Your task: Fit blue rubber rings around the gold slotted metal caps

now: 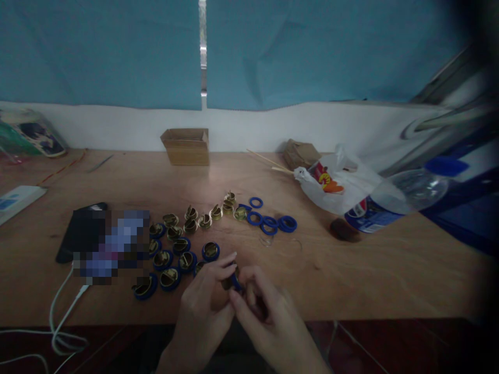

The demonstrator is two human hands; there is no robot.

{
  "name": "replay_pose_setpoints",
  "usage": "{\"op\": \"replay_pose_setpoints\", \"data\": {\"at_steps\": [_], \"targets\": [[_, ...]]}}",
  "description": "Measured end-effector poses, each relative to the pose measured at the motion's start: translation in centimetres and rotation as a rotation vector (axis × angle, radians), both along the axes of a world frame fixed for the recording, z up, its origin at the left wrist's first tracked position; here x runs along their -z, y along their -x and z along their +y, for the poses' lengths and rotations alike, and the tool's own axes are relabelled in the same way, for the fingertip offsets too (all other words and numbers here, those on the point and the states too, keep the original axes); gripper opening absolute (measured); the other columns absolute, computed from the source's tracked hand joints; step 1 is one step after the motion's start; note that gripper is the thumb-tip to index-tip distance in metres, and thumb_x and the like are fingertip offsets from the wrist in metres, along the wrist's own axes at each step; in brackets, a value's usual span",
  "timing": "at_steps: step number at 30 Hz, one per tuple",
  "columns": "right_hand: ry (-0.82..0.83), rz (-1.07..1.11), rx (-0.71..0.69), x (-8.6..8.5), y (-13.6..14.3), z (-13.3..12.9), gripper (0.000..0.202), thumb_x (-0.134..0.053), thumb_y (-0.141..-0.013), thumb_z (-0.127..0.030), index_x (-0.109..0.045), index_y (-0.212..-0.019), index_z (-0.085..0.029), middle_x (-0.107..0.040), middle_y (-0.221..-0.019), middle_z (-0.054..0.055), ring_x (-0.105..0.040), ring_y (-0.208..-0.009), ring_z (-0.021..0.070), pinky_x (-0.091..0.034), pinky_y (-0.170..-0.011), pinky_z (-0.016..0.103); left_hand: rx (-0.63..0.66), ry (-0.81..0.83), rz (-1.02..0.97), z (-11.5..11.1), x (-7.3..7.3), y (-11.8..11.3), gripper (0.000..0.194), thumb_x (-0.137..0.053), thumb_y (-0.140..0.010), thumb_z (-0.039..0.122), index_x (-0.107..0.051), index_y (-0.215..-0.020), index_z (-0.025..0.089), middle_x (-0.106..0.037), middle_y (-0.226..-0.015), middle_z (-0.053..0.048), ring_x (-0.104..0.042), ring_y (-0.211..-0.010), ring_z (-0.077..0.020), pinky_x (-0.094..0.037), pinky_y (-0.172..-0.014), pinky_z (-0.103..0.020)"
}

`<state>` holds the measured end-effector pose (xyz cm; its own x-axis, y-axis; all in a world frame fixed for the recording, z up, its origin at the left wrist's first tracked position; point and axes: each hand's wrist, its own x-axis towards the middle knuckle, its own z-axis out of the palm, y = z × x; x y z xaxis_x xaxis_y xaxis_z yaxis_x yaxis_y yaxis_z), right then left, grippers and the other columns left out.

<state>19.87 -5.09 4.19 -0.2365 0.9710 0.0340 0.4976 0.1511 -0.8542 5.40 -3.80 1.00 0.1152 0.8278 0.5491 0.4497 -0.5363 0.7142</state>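
Observation:
Between my two hands, above the table's front edge, is a small round brass-coloured metal fitting with a blue ring (235, 281) around it. The fingertips of my left hand (206, 298) grip its left side. My right hand (268, 311) pinches it from the right, fingers curled, partly hiding it. To the left lie several similar metal fittings with blue rings (170, 279). Behind them stand several brass fittings without rings (205, 221). Loose blue rings (287, 224) lie to the right of these, some overlapping. Thin wire-like loops (266, 239) rest near them.
At the left are a dark phone (81, 234), a second, blurred-out device and white cables (66, 296). An open cardboard box (187, 150) stands by the wall. On the right, a plastic bag (331, 192) sits beside a tipped Pepsi bottle (378, 215) holding some dark liquid.

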Motion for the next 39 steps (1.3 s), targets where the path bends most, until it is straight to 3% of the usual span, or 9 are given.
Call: {"op": "replay_pose_setpoints", "data": {"at_steps": [3,8,12,17,23,28,32,39], "targets": [[0.017,-0.043,-0.017,0.2,-1.1,0.5,0.008,-0.051,-0.092,-0.028,-0.053,-0.089,-0.021,-0.05,-0.061,-0.005,-0.052,-0.053,0.0116,-0.035,-0.049,0.023,-0.004,0.098,0.126,0.1,0.5,0.2,0.038,-0.061,-0.077,0.004,-0.058,-0.11,0.022,-0.071,-0.112,-0.007,-0.069,-0.103,-0.0222,-0.059,-0.088,-0.038],[-0.005,-0.154,0.198,1.3,-3.4,1.4,0.021,-0.049,-0.092,-0.035,-0.057,-0.105,-0.02,-0.057,-0.06,-0.004,-0.057,-0.052,0.0158,-0.039,-0.05,0.026,-0.05,0.184,0.366,-0.1,1.3,-0.1,0.042,-0.063,-0.08,0.011,-0.057,-0.119,0.022,-0.065,-0.124,-0.01,-0.065,-0.111,-0.0274,-0.058,-0.089,-0.045],[-0.004,-0.237,0.321,2.1,-5.4,1.7,0.026,-0.047,-0.09,-0.039,-0.058,-0.1,-0.018,-0.061,-0.055,-0.002,-0.062,-0.051,0.0206,-0.041,-0.052,0.029,-0.048,0.193,0.453,-0.2,1.5,-0.8,0.041,-0.062,-0.08,0.01,-0.058,-0.12,0.02,-0.064,-0.123,-0.011,-0.064,-0.11,-0.0293,-0.057,-0.089,-0.047],[0.021,-0.322,0.377,2.9,-6.8,1.5,0.031,-0.041,-0.091,-0.043,-0.058,-0.097,-0.018,-0.065,-0.058,0.002,-0.066,-0.054,0.0246,-0.042,-0.052,0.032,-0.01,0.202,0.511,-0.1,1.1,-1.7,0.031,-0.055,-0.083,0.007,-0.06,-0.111,0.018,-0.067,-0.112,-0.01,-0.064,-0.102,-0.0287,-0.058,-0.085,-0.048],[-0.014,-0.496,0.368,3.1,-7.0,2.3,0.027,-0.039,-0.094,-0.039,-0.057,-0.095,-0.018,-0.07,-0.065,0.006,-0.07,-0.061,0.0268,-0.042,-0.054,0.033,-0.006,0.145,0.526,-0.1,0.9,-2.6,0.025,-0.052,-0.083,0.006,-0.06,-0.103,0.018,-0.067,-0.108,-0.01,-0.063,-0.101,-0.0273,-0.056,-0.087,-0.048],[-0.105,-0.746,0.291,2.1,-6.8,5.6,0.022,-0.037,-0.096,-0.028,-0.054,-0.104,-0.017,-0.074,-0.084,0.011,-0.071,-0.07,0.0254,-0.04,-0.057,0.031,-0.034,0.12,0.558,0.2,1.2,-2.5,0.017,-0.055,-0.084,0.008,-0.061,-0.096,0.017,-0.067,-0.106,-0.01,-0.062,-0.103,-0.0286,-0.057,-0.085,-0.048],[-0.05,-0.962,0.258,1.5,-6.2,8.2,0.018,-0.039,-0.097,-0.024,-0.054,-0.105,-0.016,-0.073,-0.088,0.012,-0.071,-0.074,0.0266,-0.035,-0.054,0.03,-0.077,0.041,0.569,0.4,2.1,-1.8,0.024,-0.044,-0.086,0.003,-0.063,-0.098,0.015,-0.067,-0.112,-0.013,-0.06,-0.11,-0.0294,-0.058,-0.087,-0.048],[0.002,-0.976,0.219,2.0,-6.2,8.9,0.013,-0.042,-0.096,-0.018,-0.053,-0.103,-0.014,-0.072,-0.084,0.013,-0.07,-0.072,0.0286,-0.03,-0.052,0.029,-0.143,0.01,0.539,0.2,2.9,-0.8,0.035,-0.04,-0.08,-0.005,-0.062,-0.1,0.014,-0.065,-0.119,-0.014,-0.052,-0.124,-0.0303,-0.053,-0.096,-0.051]]}}
